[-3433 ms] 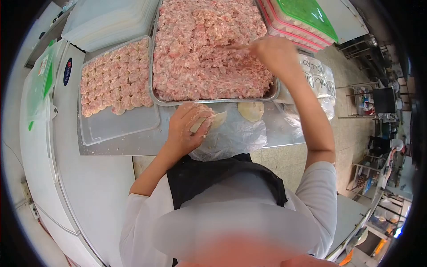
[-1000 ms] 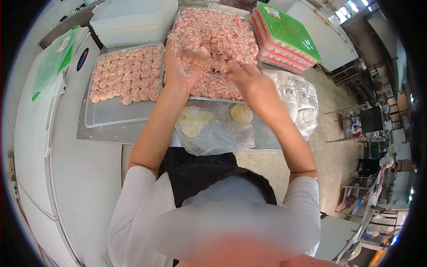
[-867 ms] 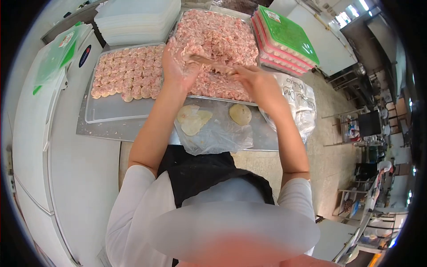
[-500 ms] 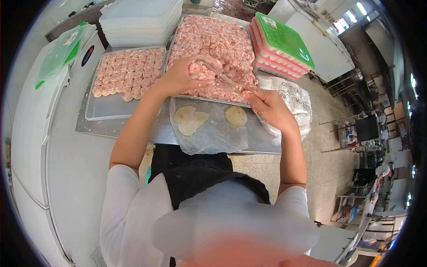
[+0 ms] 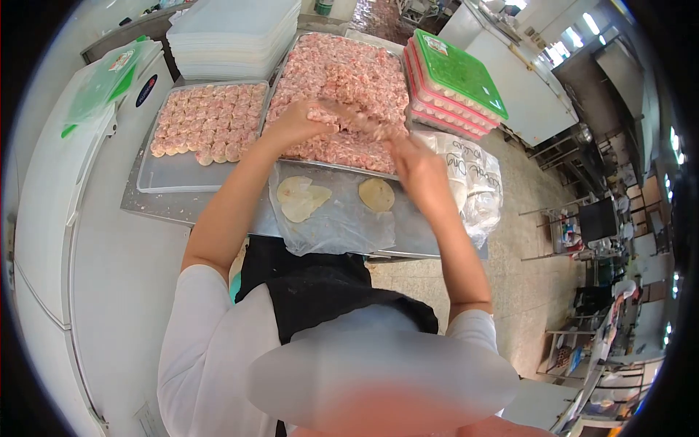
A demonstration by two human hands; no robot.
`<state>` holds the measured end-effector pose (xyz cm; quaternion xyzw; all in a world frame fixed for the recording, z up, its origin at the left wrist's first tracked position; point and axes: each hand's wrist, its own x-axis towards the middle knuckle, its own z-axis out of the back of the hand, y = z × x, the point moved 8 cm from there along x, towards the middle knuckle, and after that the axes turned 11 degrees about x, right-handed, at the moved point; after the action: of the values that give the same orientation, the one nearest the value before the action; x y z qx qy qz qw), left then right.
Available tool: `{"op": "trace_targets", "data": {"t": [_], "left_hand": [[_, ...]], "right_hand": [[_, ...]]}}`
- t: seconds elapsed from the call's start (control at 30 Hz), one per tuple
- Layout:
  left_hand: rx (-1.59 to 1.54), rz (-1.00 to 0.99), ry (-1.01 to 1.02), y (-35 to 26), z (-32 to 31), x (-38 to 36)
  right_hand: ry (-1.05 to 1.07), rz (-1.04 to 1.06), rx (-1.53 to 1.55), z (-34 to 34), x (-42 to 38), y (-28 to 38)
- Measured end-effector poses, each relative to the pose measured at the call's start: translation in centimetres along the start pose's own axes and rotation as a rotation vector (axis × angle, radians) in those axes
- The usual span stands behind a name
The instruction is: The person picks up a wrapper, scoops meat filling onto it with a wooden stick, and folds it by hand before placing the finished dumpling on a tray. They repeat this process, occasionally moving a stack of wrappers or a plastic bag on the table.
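Dough wrappers [image 5: 300, 199] lie nearest, on a plastic sheet [image 5: 342, 231]; beyond, left fingers curl around minced meat [image 5: 322, 115] over the near part of the meat tray [image 5: 357, 69]; to the right, the right hand [image 5: 408, 149] grips a spatula [image 5: 353, 116].

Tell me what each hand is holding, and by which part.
Right hand: a meat-smeared tool, gripped at one end. Left hand: some raw meat mixture, cupped within curled fingers.
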<state>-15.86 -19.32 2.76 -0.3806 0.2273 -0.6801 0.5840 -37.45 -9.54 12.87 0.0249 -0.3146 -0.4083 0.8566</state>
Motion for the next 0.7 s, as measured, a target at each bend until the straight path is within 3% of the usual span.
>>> {"op": "trace_targets", "data": {"t": [0.03, 0.07, 0.13, 0.17, 0.2, 0.27, 0.3, 0.33, 0.37, 0.43, 0.47, 0.53, 0.57, 0.7], "left_hand": [[0.021, -0.032, 0.121, -1.1, -0.2, 0.0], [0.042, -0.061, 0.25, -1.8, -0.9, -0.5], [0.072, -0.079, 0.243, -1.0, -1.8, -1.1], [0.101, -0.105, 0.208, -0.8, -1.7, -1.0], [0.104, -0.11, 0.215, -1.4, -1.0, -1.3], [-0.018, 0.183, 0.371, -1.1, -0.1, -2.7], [-0.021, 0.18, 0.379, -0.6, -0.1, -2.9], [0.078, -0.059, 0.168, -1.9, 1.3, -2.5], [0.173, -0.293, -0.054, -3.4, 2.8, -2.6], [0.161, -0.298, 0.034, -4.7, 2.8, -2.1], [0.151, -0.299, 0.127, -5.3, 2.4, -1.9], [0.152, -0.355, 0.211, -6.6, 1.9, -0.9], [0.152, -0.41, 0.297, -6.9, 1.2, -0.9], [0.285, -0.32, 0.183, -4.0, 0.2, -0.7]], "right_hand": [[0.036, 0.137, -0.104, -1.4, -0.7, 0.6], [0.041, 0.137, -0.097, -2.7, -1.1, -0.7], [0.076, -0.02, -0.058, -4.2, -1.5, -3.7], [0.264, -0.161, -0.324, -4.9, -2.5, -6.0], [0.26, -0.169, -0.323, -4.1, -2.4, -6.8], [0.431, -0.249, -0.241, -3.6, -3.0, -8.8], [0.457, -0.317, -0.239, -2.0, -2.4, -8.2], [0.457, -0.326, -0.243, -1.1, -2.2, -7.9], [0.342, -0.347, -0.03, 0.2, -1.7, -7.6], [0.171, -0.301, 0.384, 1.2, -1.1, -6.9], [0.17, -0.299, 0.384, 0.3, -1.2, -6.6], [0.211, -0.084, 0.524, -2.5, -0.7, -3.5], [0.32, -0.277, 0.543, -4.4, -1.0, -4.3], [0.325, -0.113, 0.366, -3.3, 0.8, -5.2]]}}
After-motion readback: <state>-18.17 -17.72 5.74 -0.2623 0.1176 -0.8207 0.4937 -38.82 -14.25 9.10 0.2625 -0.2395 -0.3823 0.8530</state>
